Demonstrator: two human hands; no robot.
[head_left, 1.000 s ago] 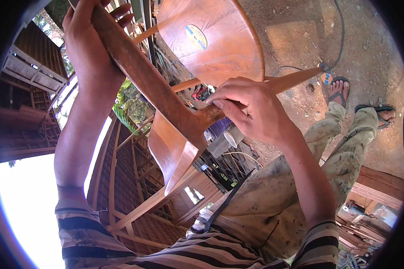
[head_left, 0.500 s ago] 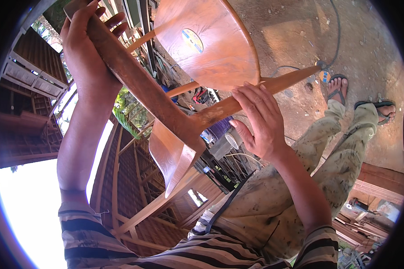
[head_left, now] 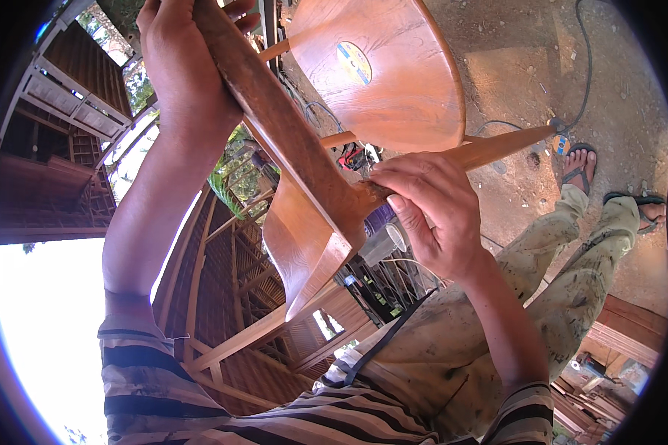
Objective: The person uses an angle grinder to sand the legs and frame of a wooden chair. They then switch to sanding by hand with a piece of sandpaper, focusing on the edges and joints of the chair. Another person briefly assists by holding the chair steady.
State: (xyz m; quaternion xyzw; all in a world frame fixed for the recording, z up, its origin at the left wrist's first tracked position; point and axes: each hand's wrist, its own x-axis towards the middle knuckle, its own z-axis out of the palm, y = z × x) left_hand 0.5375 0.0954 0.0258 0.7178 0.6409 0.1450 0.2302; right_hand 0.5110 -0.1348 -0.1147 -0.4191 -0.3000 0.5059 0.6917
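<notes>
I am holding a brown wooden chair with a round seat (head_left: 408,89), which bears an oval blue and yellow sticker (head_left: 354,64). My left hand (head_left: 189,70) grips the upper stretch of a darker, mottled bar (head_left: 282,126) that slants down to a curved, lighter panel (head_left: 304,252). My right hand (head_left: 430,208) curls over the bar's junction with a long tapered leg (head_left: 508,144), thumb bent toward the fingertips, partly hiding that part of the wood.
A grey cable (head_left: 583,96) crosses the dirt floor near my sandalled feet (head_left: 577,167). A purple container (head_left: 378,221) and assorted tools lie below the chair. Wooden boards (head_left: 627,330) are stacked at lower right; a timber roof structure shows at left.
The chair and my left hand have shifted right in the picture. My right hand, lying looser along the wood half a second ago, is now curled closer to the junction.
</notes>
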